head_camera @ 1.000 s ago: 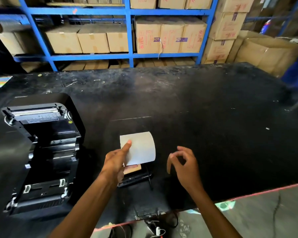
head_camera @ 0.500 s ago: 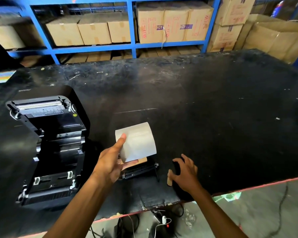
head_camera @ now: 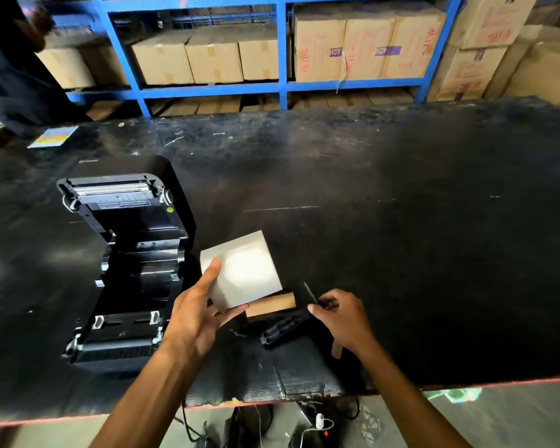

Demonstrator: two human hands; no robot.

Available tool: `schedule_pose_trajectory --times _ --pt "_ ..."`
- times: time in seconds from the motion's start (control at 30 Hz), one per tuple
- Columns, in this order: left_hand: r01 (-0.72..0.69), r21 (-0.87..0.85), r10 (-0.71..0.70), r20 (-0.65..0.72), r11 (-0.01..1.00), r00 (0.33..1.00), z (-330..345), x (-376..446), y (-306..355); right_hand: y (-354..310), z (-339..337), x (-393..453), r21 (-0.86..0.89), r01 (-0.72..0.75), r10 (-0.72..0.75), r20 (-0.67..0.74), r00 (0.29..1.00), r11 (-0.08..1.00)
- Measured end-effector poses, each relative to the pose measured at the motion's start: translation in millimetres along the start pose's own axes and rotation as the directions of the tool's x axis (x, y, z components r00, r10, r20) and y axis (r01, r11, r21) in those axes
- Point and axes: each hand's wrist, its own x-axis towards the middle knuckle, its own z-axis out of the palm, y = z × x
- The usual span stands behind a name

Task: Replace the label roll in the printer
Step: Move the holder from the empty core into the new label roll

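Note:
The black label printer [head_camera: 123, 270] stands open on the left of the table, lid tipped back, roll bay bare. My left hand [head_camera: 198, 315] grips a white label roll [head_camera: 243, 270] just right of the printer, slightly above the table. A brown cardboard core [head_camera: 272, 303] lies right behind the roll. A black roll spindle [head_camera: 285, 328] lies on the table in front of it. My right hand [head_camera: 343, 318] pinches the thin black end plate [head_camera: 311, 294] of that spindle.
The black table [head_camera: 401, 221] has a red near edge; cables and a plug [head_camera: 319, 421] hang below it. A colourful card [head_camera: 54, 137] lies far left. Blue shelving [head_camera: 282, 85] with cardboard boxes stands behind. A person in dark clothes [head_camera: 13, 76] is at upper left.
My right hand dropped from the air to the table and closed on the spindle's end plate. My left hand kept the white roll and tilted it slightly.

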Motion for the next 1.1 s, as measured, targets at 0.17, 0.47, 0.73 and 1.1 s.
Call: schedule_pose_trajectory --times 0.17,0.47,0.73,1.1 --pt "-0.009 -0.090 0.014 0.052 0.996 0.999 -4 -1 5 -17 -52 25 0.426 -0.071 0.163 -0.185 0.969 0.902" --pt "0.120 -0.207 -0.090 0.151 0.971 0.984 19 1 -10 -54 -53 26 0.544 0.044 0.082 -0.205 0.975 0.838" --pt "-0.011 -0.048 0.020 0.189 0.999 0.982 27 6 0 -75 -78 18 0.112 0.569 -0.463 -0.464 0.755 0.815" --pt "-0.144 0.054 0.138 0.097 0.988 0.986 45 -8 10 -96 -10 -2 0.364 0.374 -0.336 -0.166 0.927 0.853"
